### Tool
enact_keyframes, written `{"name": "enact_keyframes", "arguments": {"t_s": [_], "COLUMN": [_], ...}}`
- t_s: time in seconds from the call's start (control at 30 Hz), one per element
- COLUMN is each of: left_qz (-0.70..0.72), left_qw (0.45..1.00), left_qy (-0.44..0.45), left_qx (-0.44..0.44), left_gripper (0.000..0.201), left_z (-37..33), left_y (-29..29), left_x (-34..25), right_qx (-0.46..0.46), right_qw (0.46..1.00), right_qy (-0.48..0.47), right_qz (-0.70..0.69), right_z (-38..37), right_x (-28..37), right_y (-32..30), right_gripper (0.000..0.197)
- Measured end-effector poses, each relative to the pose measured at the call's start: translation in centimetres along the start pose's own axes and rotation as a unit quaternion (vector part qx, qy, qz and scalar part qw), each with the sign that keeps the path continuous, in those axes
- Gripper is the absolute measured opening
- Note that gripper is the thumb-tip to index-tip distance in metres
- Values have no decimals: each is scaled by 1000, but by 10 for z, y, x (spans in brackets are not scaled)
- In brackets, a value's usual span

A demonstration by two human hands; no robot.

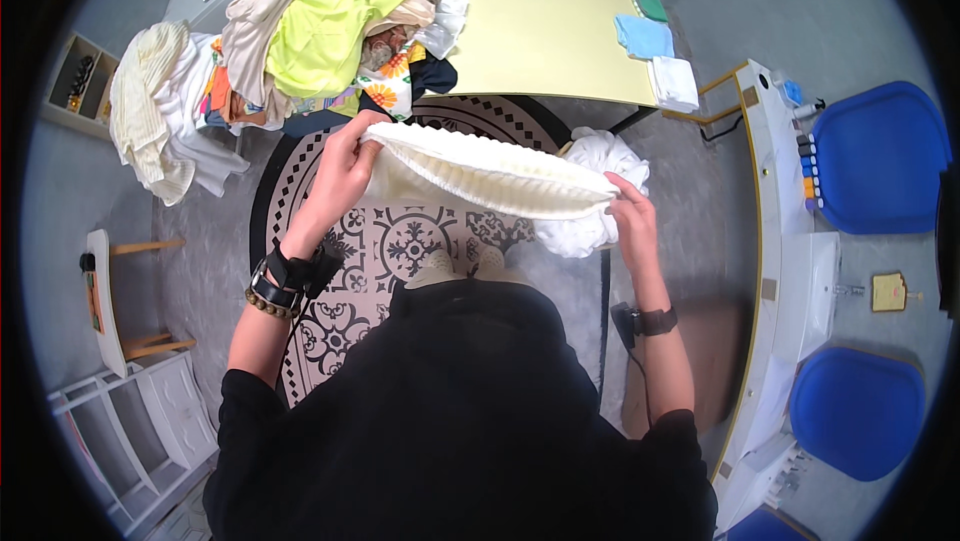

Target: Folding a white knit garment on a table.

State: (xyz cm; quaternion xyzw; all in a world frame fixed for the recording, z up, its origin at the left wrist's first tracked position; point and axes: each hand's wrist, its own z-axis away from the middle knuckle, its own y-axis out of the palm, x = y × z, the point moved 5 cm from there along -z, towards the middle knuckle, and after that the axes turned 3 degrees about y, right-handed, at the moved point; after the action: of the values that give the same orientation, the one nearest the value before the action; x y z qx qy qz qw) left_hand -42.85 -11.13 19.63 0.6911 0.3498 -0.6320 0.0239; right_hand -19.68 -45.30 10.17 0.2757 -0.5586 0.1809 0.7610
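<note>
- From my end of the feed, I had a ribbed white cloth (pixel 490 173) stretched across the middle of the frame, raised above the patterned rug (pixel 335 341).
- My left grip (pixel 347 163) was narrow, pinching the cloth's left end between thumb and fingers, left of centre.
- My right grip (pixel 632 211) was narrow too, holding the right end a little lower in the frame.
- Between them the cloth's two edges bowed apart, showing its cream ribbed inner side.
- Just beyond its right end lay a crumpled white bundle (pixel 580 233); I could not tell what it rested on.
- At the top of the frame stood the pale yellow table (pixel 545 36), a heap of clothes on its left with a lime-green garment (pixel 335 21) on top.
- At the table's right end I saw green (pixel 651 8), light-blue (pixel 645 37) and white folded cloths (pixel 675 83).
</note>
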Motion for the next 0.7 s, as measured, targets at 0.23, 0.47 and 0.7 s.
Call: {"name": "enact_keyframes", "arguments": {"t_s": [0.23, 0.47, 0.7], "left_qz": [-82, -90, -71], "left_qw": [994, 993, 996], "left_qy": [73, 79, 58], "left_qx": [-7, -16, -12], "left_gripper": [16, 14, 15], "left_z": [-3, -3, -10], "left_y": [-3, -9, -9], "left_x": [-15, -29, -36], "right_qx": [-19, -47, -90], "right_qw": [997, 998, 987], "right_qy": [29, 38, -106], "right_qz": [-65, -18, 78], "right_z": [-1, -4, -5], "right_x": [-26, -34, -29], "right_y": [-1, 12, 29], "right_gripper": [45, 27, 13]}}
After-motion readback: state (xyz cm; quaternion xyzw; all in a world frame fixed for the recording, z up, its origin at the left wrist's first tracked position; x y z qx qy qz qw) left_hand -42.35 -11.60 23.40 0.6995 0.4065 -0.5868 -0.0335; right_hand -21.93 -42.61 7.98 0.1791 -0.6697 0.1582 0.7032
